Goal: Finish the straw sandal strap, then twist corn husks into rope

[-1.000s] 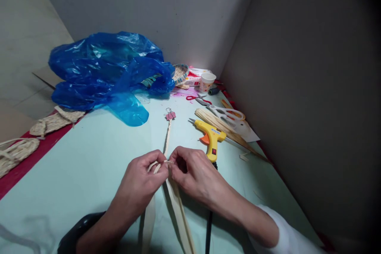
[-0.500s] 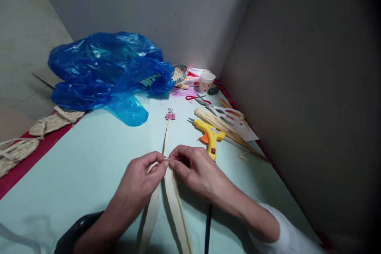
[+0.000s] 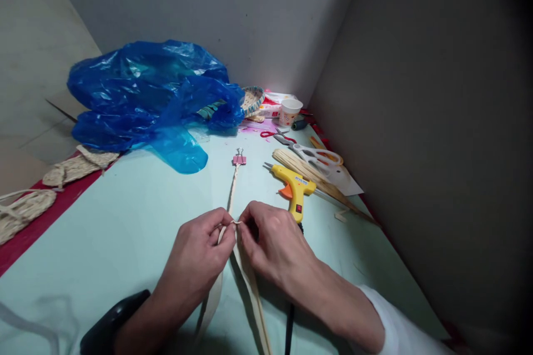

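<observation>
A thin braid (image 3: 234, 188) of pale plant fibre runs from a pink binder clip (image 3: 239, 160) toward me. At its near end my left hand (image 3: 207, 244) pinches a pale strip between thumb and forefinger. Close beside it, my right hand (image 3: 270, 238) is also closed in a pinch on a strand at the same spot. Two loose flat strips hang toward me from there, a left one (image 3: 212, 305) and a right one (image 3: 251, 288). My fingers partly hide where the strands cross.
A yellow glue gun (image 3: 296, 188) lies right of the braid, its cord running under my right arm. Beyond are a fibre bundle (image 3: 300, 166), white-handled scissors (image 3: 318, 155), red scissors (image 3: 278, 135) and a paper cup (image 3: 290, 112). A blue plastic bag (image 3: 154, 89) and woven pieces (image 3: 79, 168) are at left.
My fingers have shifted slightly at the braid's near end, and my right hand has rolled a little. The strand between my fingertips looks more twisted. The loose right strip appears narrower.
</observation>
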{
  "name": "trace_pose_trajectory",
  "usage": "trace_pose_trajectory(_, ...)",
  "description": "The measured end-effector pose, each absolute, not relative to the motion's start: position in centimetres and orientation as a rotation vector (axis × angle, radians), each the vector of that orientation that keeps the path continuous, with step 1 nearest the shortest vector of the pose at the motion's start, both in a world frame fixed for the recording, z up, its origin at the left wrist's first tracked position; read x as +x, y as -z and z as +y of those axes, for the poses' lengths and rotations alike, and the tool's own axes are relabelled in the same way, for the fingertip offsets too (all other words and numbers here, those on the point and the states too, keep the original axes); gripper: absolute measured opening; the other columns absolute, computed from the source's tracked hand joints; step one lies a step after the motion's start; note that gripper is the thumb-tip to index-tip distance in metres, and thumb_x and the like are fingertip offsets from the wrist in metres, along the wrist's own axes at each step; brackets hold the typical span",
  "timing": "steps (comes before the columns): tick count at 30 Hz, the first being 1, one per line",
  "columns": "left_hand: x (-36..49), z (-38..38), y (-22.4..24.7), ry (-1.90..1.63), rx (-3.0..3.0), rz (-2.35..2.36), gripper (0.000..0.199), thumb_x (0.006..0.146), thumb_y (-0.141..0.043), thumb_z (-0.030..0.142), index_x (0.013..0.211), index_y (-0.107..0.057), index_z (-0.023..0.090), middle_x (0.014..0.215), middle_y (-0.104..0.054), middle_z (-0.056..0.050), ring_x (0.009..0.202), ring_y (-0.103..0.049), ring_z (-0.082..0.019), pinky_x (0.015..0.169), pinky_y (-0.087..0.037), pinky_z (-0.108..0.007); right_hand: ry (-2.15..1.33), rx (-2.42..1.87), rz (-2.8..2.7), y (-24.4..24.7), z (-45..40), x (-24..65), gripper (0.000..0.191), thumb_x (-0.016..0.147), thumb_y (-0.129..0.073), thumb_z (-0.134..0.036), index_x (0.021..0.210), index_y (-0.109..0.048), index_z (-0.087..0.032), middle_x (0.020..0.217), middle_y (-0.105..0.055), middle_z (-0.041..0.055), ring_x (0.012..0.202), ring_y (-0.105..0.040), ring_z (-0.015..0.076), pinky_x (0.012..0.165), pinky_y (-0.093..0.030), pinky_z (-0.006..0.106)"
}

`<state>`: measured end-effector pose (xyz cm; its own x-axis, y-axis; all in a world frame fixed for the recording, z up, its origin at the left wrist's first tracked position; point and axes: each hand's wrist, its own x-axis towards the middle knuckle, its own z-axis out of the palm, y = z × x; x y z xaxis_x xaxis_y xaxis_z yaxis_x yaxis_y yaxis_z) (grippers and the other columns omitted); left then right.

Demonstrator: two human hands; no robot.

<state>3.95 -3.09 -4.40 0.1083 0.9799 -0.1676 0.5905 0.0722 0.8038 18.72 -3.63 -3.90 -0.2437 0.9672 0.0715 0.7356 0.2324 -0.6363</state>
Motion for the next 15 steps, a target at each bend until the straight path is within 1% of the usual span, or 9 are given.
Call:
trace_pose_trajectory(3,3.9,-2.8,4.2,-0.662,1.518,1.537,0.021,0.074,-0.051,0.039,0.063,-0.048,0.021,0.056,-0.035,0.007,0.055,-0.034,-0.012,0.054,-0.028,-0.024,-0.734,-1.533,-2.005,3.8,-3.3,18.8,0.013,0.086,-0.051,-0.02,0.081,-0.062,-0.015,0.069,-0.062,0.0027,0.059,-0.051,0.0126,0.055,-0.032,0.025)
trace_pose_trajectory(6,3.8,-2.6,4.0,-0.687,1.432,1.478,0.023,0.072,-0.053,0.041,0.064,-0.049,0.02,0.057,-0.037,0.006,0.058,-0.035,-0.013,0.056,-0.029,-0.024,-0.912,-1.444,-1.916,3.6,-2.7,19.2,0.011,0.085,-0.052,-0.019,0.078,-0.06,-0.016,0.065,-0.057,-0.0012,0.059,-0.048,0.0108,0.055,-0.032,0.023)
trace_pose_trajectory(9,3.5,-2.6,4.1,-0.705,1.404,1.44,0.023,0.074,-0.054,0.042,0.067,-0.052,0.02,0.059,-0.04,0.006,0.059,-0.035,-0.013,0.056,-0.029,-0.024,-1.141,-1.362,-1.79,3.8,-2.0,19.5,0.012,0.084,-0.054,-0.021,0.074,-0.058,-0.016,0.062,-0.051,-0.0035,0.058,-0.043,0.0096,0.055,-0.031,0.022)
trace_pose_trajectory(12,3.2,-2.7,4.4,-0.722,1.398,1.406,0.024,0.078,-0.054,0.042,0.07,-0.055,0.019,0.062,-0.044,0.005,0.061,-0.037,-0.013,0.057,-0.029,-0.024,-1.336,-1.26,-1.642,4.4,-1.6,19.7,0.01,0.082,-0.056,-0.022,0.075,-0.059,-0.015,0.063,-0.048,-0.0041,0.059,-0.04,0.0091,0.055,-0.03,0.022)
trace_pose_trajectory(15,3.1,-2.7,4.4,-0.735,1.423,1.402,0.025,0.078,-0.053,0.043,0.069,-0.054,0.019,0.06,-0.041,0.006,0.06,-0.035,-0.013,0.056,-0.028,-0.024,-1.486,-1.163,-1.503,4.7,-1.4,19.6,0.011,0.079,-0.06,-0.024,0.076,-0.06,-0.013,0.063,-0.048,-0.004,0.058,-0.039,0.0084,0.054,-0.029,0.022)
